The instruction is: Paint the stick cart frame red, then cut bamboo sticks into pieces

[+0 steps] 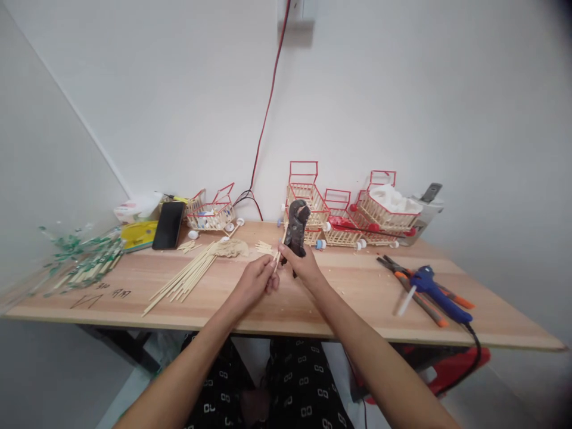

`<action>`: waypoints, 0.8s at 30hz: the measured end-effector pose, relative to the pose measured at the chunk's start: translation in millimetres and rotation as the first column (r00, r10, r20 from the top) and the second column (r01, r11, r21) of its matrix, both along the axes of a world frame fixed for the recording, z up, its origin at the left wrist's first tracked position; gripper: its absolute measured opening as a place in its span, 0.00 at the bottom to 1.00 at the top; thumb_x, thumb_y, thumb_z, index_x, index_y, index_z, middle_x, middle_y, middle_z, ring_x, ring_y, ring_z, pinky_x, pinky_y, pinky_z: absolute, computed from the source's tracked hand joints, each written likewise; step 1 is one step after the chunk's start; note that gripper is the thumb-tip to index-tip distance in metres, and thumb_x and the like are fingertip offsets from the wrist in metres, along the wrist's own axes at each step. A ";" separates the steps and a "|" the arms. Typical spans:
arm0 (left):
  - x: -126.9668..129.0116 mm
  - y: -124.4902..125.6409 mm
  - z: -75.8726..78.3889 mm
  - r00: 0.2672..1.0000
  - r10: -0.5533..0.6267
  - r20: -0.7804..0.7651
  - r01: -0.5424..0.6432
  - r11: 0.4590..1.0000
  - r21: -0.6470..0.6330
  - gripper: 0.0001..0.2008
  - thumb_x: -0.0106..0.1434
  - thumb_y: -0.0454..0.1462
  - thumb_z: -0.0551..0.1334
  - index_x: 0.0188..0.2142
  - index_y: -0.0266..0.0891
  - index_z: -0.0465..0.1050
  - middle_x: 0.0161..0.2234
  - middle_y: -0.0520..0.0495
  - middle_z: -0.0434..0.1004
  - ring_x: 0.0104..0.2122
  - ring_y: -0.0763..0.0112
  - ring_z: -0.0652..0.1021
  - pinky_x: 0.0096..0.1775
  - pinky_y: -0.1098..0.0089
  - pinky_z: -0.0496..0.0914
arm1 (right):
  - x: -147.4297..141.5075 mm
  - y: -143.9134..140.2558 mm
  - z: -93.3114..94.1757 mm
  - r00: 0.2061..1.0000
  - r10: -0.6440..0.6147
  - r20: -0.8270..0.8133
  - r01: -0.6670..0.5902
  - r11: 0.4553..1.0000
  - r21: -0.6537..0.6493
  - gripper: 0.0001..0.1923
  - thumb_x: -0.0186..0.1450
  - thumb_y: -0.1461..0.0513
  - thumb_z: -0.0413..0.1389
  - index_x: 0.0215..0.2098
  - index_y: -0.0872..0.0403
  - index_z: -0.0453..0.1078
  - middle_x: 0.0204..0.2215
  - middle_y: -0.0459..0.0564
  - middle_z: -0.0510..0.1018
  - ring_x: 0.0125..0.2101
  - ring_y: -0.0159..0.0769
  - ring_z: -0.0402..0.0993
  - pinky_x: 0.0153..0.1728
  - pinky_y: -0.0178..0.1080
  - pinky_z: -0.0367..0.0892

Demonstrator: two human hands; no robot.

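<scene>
My right hand point(301, 262) is closed around black pliers point(295, 229), whose head points up and away from me. My left hand point(257, 279) pinches thin wooden sticks point(277, 255), which rise beside the pliers and touch my right thumb. I cannot tell whether the jaws meet the sticks. Left of my hands, a fan of long bamboo sticks point(185, 277) lies on the wooden table point(277, 316). Short cut sticks point(264, 246) lie just behind my left hand, beside a crumpled beige cloth or glove point(232, 248).
Small stick-built carts point(306, 196) with red handles stand along the wall, another cart point(210, 215) at left. A blue glue gun point(440, 292) and orange-handled pliers point(413, 292) lie right. At left are a phone point(168, 225), a yellow packet point(137, 236) and wrapped sticks point(92, 256).
</scene>
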State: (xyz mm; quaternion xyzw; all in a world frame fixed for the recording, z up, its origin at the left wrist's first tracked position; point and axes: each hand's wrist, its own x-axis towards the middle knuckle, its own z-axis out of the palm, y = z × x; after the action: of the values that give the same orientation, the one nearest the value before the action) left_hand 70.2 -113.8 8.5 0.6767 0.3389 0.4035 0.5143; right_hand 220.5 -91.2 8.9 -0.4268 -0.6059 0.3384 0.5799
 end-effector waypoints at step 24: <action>2.3 8.7 -0.3 0.944 0.020 0.328 0.069 0.964 -0.256 0.22 0.54 0.52 0.65 0.30 0.33 0.70 0.23 0.45 0.78 0.19 0.76 0.74 0.22 0.77 0.63 | -2.5 1.7 -2.2 0.997 0.075 0.007 -0.075 0.997 -0.018 0.18 0.57 0.49 0.58 0.23 0.54 0.64 0.18 0.44 0.68 0.22 0.31 0.64 0.25 0.34 0.61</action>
State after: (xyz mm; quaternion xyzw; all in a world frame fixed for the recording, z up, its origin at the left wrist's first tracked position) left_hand 72.5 -105.1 8.2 0.5297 0.2908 0.4551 0.6540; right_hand 218.1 -89.5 6.7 -0.4102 -0.6207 0.3637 0.5605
